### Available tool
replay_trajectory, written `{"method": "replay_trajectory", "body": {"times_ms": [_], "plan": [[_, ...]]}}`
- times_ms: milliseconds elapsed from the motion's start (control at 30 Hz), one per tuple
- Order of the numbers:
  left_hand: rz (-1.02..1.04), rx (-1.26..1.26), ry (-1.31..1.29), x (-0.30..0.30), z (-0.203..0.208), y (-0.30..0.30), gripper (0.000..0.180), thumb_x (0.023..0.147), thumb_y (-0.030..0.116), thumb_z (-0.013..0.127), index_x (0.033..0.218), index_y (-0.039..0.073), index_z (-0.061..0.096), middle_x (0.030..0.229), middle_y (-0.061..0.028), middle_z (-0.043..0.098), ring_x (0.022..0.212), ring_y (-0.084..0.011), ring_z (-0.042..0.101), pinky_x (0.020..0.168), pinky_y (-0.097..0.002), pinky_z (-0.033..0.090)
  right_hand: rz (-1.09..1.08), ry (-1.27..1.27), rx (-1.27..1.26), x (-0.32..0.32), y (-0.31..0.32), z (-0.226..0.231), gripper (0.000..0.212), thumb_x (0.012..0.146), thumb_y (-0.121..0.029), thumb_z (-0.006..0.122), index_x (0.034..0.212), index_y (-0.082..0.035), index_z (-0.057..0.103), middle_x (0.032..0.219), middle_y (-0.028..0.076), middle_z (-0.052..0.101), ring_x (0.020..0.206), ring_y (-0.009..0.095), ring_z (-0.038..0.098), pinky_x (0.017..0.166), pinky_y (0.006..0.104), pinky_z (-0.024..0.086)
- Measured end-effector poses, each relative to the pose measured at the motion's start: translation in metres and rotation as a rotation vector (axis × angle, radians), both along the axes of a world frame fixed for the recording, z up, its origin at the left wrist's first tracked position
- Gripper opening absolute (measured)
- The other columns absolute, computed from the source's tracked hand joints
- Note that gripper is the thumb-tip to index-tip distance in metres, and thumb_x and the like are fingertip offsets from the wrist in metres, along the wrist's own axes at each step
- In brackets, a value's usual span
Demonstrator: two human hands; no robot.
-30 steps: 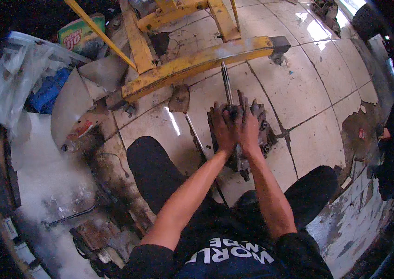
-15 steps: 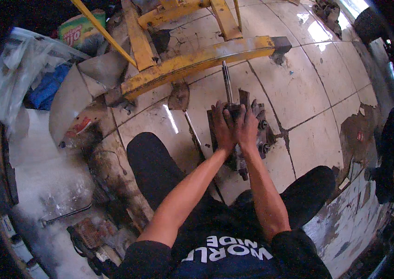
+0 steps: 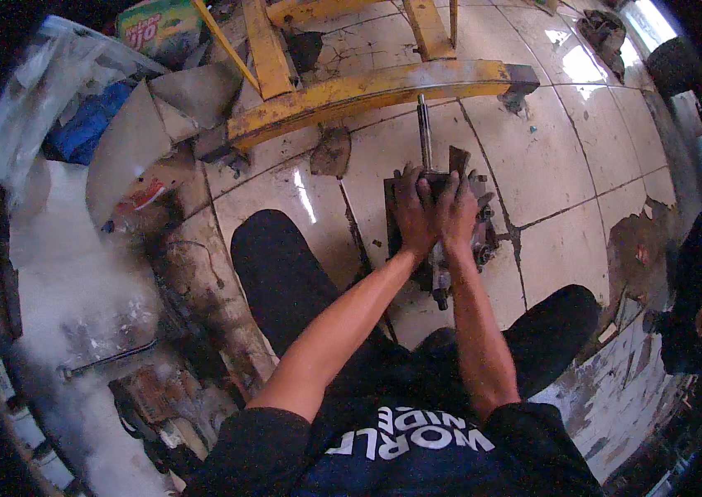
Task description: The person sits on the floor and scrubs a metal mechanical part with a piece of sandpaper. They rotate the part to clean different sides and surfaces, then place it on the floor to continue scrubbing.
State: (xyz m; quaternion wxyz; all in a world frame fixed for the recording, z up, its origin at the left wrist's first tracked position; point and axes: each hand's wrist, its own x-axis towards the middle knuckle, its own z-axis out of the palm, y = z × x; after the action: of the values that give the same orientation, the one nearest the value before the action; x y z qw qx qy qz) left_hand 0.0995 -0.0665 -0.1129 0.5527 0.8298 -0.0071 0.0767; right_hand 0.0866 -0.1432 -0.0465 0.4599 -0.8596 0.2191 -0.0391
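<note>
Between my knees, a dark, greasy metal gearbox-like assembly (image 3: 438, 273) sits on the tiled floor, with bolts or studs along its right side. My left hand (image 3: 414, 214) and my right hand (image 3: 455, 217) lie side by side on top of it, wrists close together. Both sets of fingers reach forward and curl over its far part, hiding what lies beneath. A shiny metal shaft (image 3: 426, 137) points away from the assembly toward a yellow steel frame. Just past my right fingertips, a flat dark piece (image 3: 459, 159) sticks up.
The yellow frame's crossbar (image 3: 367, 98) spans the floor ahead. A thin rod (image 3: 348, 203) lies left of the assembly. Torn cardboard (image 3: 123, 149), a blue cloth or bag (image 3: 90, 124) and plastic sheeting are at the left, with a long bar (image 3: 111, 360) farther down. A stained tile patch is at right.
The whole view has shifted slightly, so the frame and the assembly appear a little higher and farther right. Both hands stay on the assembly.
</note>
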Motion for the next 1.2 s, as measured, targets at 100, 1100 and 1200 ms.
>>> {"method": "replay_trajectory", "body": {"times_ms": [100,1100,1200], "plan": [[0.055,0.106,-0.032,0.001,0.004,-0.008,0.043,0.105,0.033,0.037,0.129,0.002,0.053,0.140,-0.0234,0.049,0.137,-0.0438,0.037,0.116,-0.0529,0.024,-0.069,-0.154,-0.160,-0.002,0.001,-0.025,0.045,0.104,-0.032,0.043,0.115,0.008,0.059,0.106,0.034,0.064,0.100,0.047,0.063,0.086,0.0512,0.049],[0.082,0.233,-0.074,0.001,-0.012,-0.008,0.037,0.105,0.032,0.037,0.128,0.006,0.052,0.138,-0.0198,0.051,0.136,-0.0430,0.039,0.116,-0.0560,0.019,-0.040,0.010,-0.158,0.017,-0.005,-0.006,0.050,0.104,-0.038,0.041,0.102,0.006,0.064,0.085,0.029,0.066,0.077,0.044,0.064,0.071,0.0472,0.049],[0.007,0.130,-0.012,-0.003,0.006,-0.003,0.036,0.105,0.030,0.037,0.126,0.005,0.053,0.136,-0.0216,0.052,0.134,-0.0434,0.041,0.116,-0.0544,0.021,-0.237,-0.357,-0.121,-0.016,0.022,0.003,0.049,0.104,-0.036,0.041,0.092,0.005,0.064,0.079,0.028,0.065,0.074,0.046,0.064,0.068,0.0500,0.047]]}}
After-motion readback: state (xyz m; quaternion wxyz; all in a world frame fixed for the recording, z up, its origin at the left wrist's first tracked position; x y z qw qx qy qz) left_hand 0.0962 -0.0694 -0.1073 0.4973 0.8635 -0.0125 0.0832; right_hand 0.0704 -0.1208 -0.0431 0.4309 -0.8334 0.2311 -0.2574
